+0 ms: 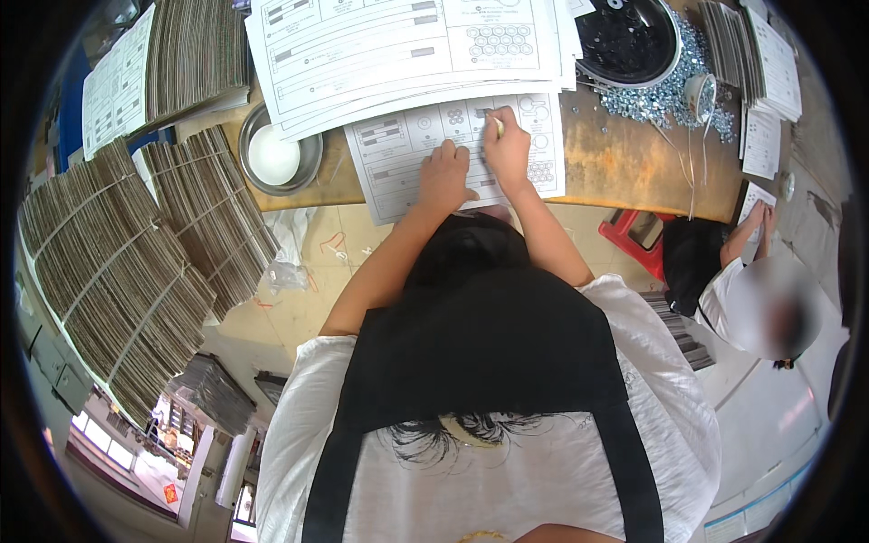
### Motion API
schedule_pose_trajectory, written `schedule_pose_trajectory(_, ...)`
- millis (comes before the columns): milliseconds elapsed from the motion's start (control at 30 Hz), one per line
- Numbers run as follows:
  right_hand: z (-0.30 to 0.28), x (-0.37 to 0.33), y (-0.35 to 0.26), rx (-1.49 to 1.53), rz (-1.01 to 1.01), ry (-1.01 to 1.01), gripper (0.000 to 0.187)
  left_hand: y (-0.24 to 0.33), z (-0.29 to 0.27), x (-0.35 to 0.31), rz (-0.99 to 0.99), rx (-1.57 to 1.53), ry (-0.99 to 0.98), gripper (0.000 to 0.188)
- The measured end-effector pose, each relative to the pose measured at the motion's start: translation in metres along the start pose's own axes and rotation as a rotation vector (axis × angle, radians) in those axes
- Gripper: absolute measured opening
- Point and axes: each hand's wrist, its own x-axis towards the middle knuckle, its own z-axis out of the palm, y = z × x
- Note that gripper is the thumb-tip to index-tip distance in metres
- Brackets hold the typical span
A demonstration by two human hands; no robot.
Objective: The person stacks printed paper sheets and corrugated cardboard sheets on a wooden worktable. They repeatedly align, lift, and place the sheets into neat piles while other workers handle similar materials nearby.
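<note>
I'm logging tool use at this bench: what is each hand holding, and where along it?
The right hand grips a thin pale stick-like tool, near its tip. The left hand holds nothing; it presses the printed sheet.

The small thing in the right hand (507, 145) is mostly hidden; the printed sheet (407, 154) is partly covered.
</note>
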Motion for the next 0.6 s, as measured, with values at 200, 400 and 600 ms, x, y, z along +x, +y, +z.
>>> schedule_pose_trajectory(200, -0.011, -0.012, 0.001, -0.070, 0.007, -0.057, 0.007, 0.003, -0.002, 0.001, -0.027, 0.028, -0.007, 0.057)
schedule_pose_trajectory(400, -0.038, -0.010, 0.007, -0.009, 0.145, 0.051, 0.018, -0.013, 0.001, 0.001, -0.058, -0.090, 0.108, 0.039)
schedule_pose_trajectory(600, -0.104, -0.003, 0.059, -0.134, 0.017, 0.376, 0.034, -0.115, -0.036, -0.046, -0.408, -0.321, 0.652, 0.038)
